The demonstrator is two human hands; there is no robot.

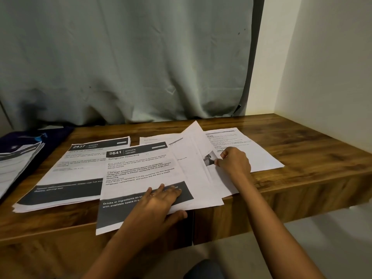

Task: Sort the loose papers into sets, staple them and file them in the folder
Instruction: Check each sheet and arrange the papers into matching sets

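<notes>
Sorting was judged underway. Sheet 2641 [138, 170] overhung the tabletop [302, 150] edge and was clamped by the left hand [159, 202], fingers flat on top, thumb beneath. The fanned sheets [196, 150] were pinched by the right hand [234, 163], fingers curled. The paper was judged light, limp and slippery, best taken at an edge.

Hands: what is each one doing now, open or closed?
Left hand: holds the 2641 sheet, fingers on top, thumb under edge.
Right hand: pinches the photo sheet.
</notes>
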